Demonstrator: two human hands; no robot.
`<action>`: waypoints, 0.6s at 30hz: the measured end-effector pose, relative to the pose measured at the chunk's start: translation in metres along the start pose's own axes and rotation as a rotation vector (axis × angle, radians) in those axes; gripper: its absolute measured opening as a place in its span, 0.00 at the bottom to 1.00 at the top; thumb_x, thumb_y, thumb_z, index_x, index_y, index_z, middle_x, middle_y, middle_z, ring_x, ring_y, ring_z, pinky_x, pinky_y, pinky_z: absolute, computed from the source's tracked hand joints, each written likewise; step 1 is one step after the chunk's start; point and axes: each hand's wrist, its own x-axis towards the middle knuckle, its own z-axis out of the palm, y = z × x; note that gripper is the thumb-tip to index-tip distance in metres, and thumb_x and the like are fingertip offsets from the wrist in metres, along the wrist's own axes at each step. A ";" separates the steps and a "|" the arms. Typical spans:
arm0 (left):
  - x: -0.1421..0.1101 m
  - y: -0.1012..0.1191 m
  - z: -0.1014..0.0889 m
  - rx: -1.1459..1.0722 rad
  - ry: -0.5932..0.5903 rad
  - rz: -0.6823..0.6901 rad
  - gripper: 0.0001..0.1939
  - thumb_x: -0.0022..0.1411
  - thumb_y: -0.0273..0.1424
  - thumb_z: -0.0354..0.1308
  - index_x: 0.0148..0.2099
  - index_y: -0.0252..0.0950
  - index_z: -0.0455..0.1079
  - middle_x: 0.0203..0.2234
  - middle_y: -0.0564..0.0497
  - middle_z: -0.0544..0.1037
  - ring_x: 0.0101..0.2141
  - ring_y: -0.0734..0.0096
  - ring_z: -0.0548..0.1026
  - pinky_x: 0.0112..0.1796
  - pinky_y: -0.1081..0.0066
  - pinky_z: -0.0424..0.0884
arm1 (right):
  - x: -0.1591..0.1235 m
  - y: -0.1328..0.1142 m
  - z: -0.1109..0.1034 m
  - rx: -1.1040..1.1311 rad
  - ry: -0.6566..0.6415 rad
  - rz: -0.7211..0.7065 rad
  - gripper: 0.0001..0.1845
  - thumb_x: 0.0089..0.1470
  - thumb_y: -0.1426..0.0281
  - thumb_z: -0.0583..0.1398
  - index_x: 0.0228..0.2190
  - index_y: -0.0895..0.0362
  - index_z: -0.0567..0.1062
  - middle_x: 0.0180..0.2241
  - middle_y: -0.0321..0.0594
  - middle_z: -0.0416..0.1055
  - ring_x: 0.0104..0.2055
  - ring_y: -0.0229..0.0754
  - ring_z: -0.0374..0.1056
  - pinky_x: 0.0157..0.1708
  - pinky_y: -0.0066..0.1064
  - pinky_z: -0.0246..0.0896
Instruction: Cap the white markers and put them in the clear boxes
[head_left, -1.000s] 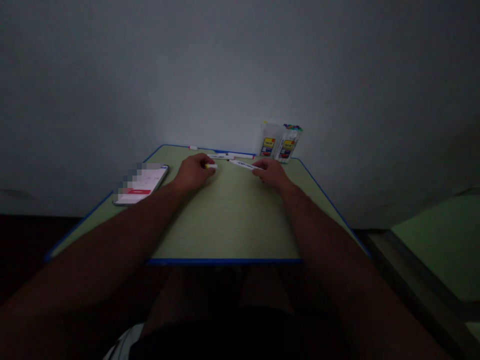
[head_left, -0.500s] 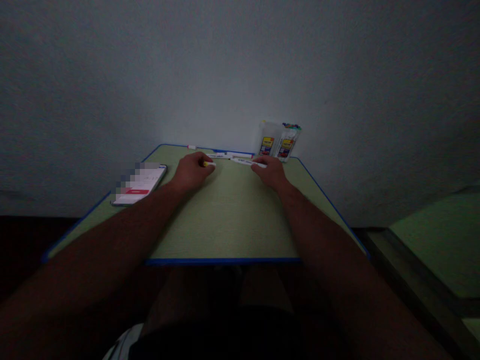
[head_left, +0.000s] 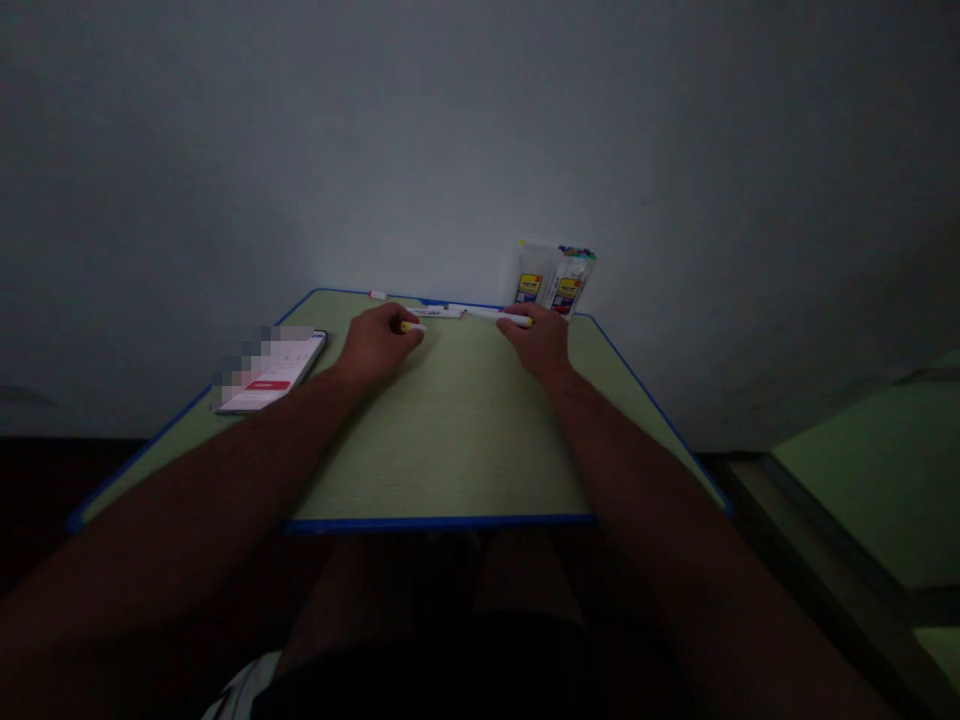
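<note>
My left hand pinches a small white-and-yellow marker cap just above the table's far half. In my right hand is a slim white marker with a yellow end. It lies nearly level, its narrow tip toward the left, and the fingers cover part of its barrel. A gap separates the cap from the marker. Behind the hands, a white marker with dark print rests on the table. A small white-and-pink cap lies at the far left edge.
The green table has a blue rim and stands against a grey wall. A phone with a lit screen lies on the left. Two clear marker cases stand upright at the back right; the right-hand one holds several markers.
The marker in my right hand has swung to nearly level, and its yellow end now shows past the fingers. More of the cap's yellow part shows in my left hand, which stays almost in place.
</note>
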 end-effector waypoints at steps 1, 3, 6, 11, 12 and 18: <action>0.000 0.000 0.000 0.002 0.002 -0.001 0.12 0.54 0.34 0.63 0.40 0.36 0.78 0.30 0.48 0.79 0.30 0.66 0.73 0.36 0.66 0.68 | 0.000 0.000 0.000 0.008 0.000 -0.004 0.11 0.49 0.69 0.66 0.36 0.57 0.82 0.37 0.41 0.81 0.39 0.45 0.76 0.46 0.39 0.68; 0.000 0.000 0.000 0.013 0.006 0.005 0.12 0.54 0.34 0.63 0.40 0.36 0.78 0.30 0.49 0.79 0.30 0.66 0.73 0.36 0.66 0.68 | -0.001 -0.001 0.000 0.022 -0.004 -0.013 0.10 0.49 0.69 0.67 0.36 0.57 0.83 0.36 0.41 0.81 0.38 0.45 0.76 0.46 0.38 0.68; 0.001 -0.001 0.001 0.022 0.011 0.023 0.11 0.54 0.34 0.63 0.40 0.36 0.78 0.30 0.48 0.79 0.31 0.66 0.73 0.36 0.67 0.68 | -0.002 -0.002 0.001 0.058 0.002 -0.034 0.12 0.49 0.69 0.66 0.38 0.56 0.83 0.37 0.39 0.81 0.38 0.44 0.76 0.46 0.38 0.69; 0.001 -0.001 0.001 0.000 0.001 0.009 0.11 0.54 0.34 0.64 0.40 0.35 0.78 0.31 0.48 0.80 0.31 0.66 0.73 0.37 0.66 0.68 | -0.002 -0.001 0.001 0.157 0.009 -0.041 0.11 0.51 0.69 0.65 0.38 0.54 0.83 0.38 0.39 0.81 0.42 0.43 0.76 0.46 0.38 0.70; 0.000 0.000 0.001 0.001 0.003 0.007 0.11 0.54 0.34 0.64 0.40 0.35 0.78 0.31 0.48 0.80 0.30 0.66 0.73 0.37 0.66 0.68 | -0.002 -0.001 0.002 0.173 0.004 -0.023 0.11 0.51 0.68 0.65 0.37 0.54 0.83 0.38 0.39 0.81 0.41 0.43 0.76 0.45 0.37 0.71; 0.001 -0.001 0.002 -0.001 0.004 0.019 0.10 0.54 0.34 0.63 0.39 0.36 0.78 0.31 0.48 0.80 0.31 0.66 0.74 0.37 0.66 0.69 | -0.004 -0.001 0.004 0.197 -0.104 0.073 0.19 0.49 0.71 0.64 0.45 0.58 0.82 0.24 0.37 0.77 0.26 0.39 0.75 0.35 0.33 0.73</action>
